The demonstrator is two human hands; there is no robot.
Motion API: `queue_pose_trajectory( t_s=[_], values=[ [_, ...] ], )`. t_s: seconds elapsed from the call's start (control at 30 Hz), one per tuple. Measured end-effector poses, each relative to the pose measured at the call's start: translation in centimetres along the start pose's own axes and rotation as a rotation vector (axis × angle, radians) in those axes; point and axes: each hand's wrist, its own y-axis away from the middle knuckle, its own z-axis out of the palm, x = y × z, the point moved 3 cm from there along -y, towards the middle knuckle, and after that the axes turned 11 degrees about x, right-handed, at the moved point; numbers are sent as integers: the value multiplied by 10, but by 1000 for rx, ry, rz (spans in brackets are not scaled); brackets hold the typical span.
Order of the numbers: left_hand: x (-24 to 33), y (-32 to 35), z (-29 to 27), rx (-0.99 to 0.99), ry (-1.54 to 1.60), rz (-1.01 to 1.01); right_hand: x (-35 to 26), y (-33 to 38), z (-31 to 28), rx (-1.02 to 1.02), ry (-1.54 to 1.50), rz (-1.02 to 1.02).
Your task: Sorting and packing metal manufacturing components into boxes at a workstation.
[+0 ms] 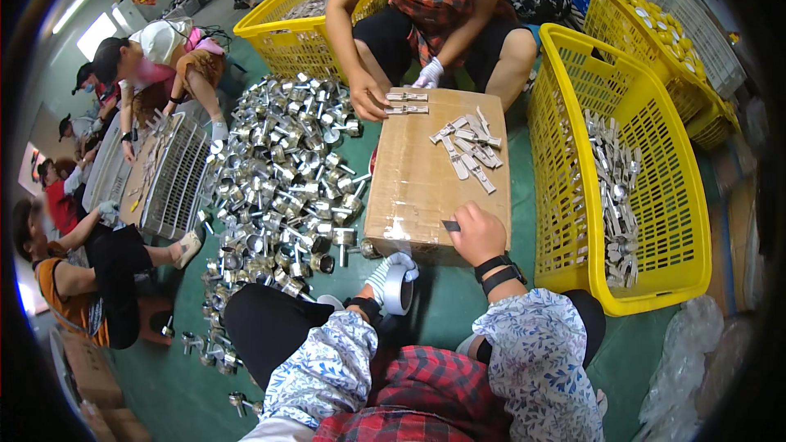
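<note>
My left hand [380,279], in a striped glove, is closed round a roll of tape [399,295] just off the near edge of a cardboard box [434,188]. A shiny strip, apparently tape, runs up from the roll onto the box. My bare right hand [480,234] is closed on a small dark blade [451,226] over the box's near right part. Several flat metal clip-like pieces [471,147] lie loosely on the box top. At its far left corner, a co-worker's bare hand [368,96] touches two such pieces [407,103] laid side by side.
Metal cups with stems [282,172] form a wide heap on the green floor, left of the box. A yellow basket [565,196] with metal pieces stands close on the right; another yellow basket [295,41] is behind the heap. Other people sit at the far left.
</note>
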Motion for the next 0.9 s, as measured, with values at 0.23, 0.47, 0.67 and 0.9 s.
queue_pose_trajectory(
  t_s=[0.23, 0.47, 0.67, 0.9],
  values=[
    [-7, 0, -8, 27, -107, -61, 1, 0, -1, -38, 28, -6],
    [-10, 3, 2, 68, -9, -65, 1, -1, -1, -35, 16, -9],
    [2, 23, -7, 180, 3, -101, 2, 0, 0, -1, -5, -11],
    [20, 55, -10, 268, -117, 100, 3, 0, 0, 6, 49, -28]
  ],
)
